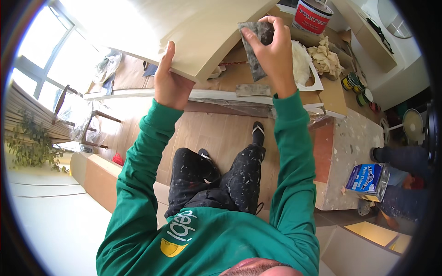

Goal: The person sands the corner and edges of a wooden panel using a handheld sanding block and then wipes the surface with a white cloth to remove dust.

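Note:
A large cream-coloured panel [198,37] slants across the top of the view, its near corner pointing toward me. My left hand [174,85] grips it close to that corner, thumb up along the top face and fingers out of sight underneath. In my right hand [277,53] is a worn, grey-mottled sanding pad [256,64], pinched between thumb and fingers. It is held beside the panel's right-hand edge; I cannot tell whether they touch. Below it, a second flat greyish piece [252,89] lies at the front edge of the paper-covered worktable [131,73].
A red-labelled can [313,16], crumpled cream paper [326,59] and white fluffy material [300,62] are on the table's right side. A blue-and-white tin [368,180] stands at right near another person's leg [405,158]. A plastic-draped chair [87,119] stands left.

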{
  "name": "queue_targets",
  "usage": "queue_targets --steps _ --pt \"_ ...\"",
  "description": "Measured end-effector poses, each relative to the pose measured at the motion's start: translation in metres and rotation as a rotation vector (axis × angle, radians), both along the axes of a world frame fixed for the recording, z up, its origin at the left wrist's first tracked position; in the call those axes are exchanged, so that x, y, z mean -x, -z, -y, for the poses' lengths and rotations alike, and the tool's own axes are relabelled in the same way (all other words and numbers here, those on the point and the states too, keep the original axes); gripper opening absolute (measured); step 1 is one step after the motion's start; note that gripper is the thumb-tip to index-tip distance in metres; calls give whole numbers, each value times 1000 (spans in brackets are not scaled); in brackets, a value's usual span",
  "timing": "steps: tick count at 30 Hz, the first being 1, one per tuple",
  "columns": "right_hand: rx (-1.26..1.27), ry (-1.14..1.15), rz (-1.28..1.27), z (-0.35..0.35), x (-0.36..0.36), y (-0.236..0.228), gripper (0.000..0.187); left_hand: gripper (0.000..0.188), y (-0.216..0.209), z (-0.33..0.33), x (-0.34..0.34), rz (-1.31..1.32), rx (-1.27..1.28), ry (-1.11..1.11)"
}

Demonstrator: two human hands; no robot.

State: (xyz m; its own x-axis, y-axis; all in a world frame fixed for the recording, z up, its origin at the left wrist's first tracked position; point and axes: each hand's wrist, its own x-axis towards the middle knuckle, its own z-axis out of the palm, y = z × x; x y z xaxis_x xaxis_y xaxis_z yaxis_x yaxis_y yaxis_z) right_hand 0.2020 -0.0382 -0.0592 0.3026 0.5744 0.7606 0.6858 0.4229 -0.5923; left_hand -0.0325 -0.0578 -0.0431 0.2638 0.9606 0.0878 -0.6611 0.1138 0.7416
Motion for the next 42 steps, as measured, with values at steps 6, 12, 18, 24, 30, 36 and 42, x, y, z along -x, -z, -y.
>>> queue_targets --steps 6,12,18,24,30,36,42 --pt "35 -55 -10 -6 -6 -4 53 44 11 -18 24 85 23 262" --pt "73 -24 -1 0 -2 -9 55 42 10 -19 23 129 46 300" --pt "5 -35 78 3 1 -8 53 42 8 -13 21 95 42 244" --pt "73 -89 44 15 9 -11 53 43 12 -18 21 133 17 327" --pt "16 -74 81 16 9 -8 52 39 14 -20 19 122 37 336" --pt "-11 -76 94 16 14 -13 51 40 11 -20 21 94 45 316" --pt "-48 -30 96 23 26 -17 52 43 7 -15 18 94 32 279"
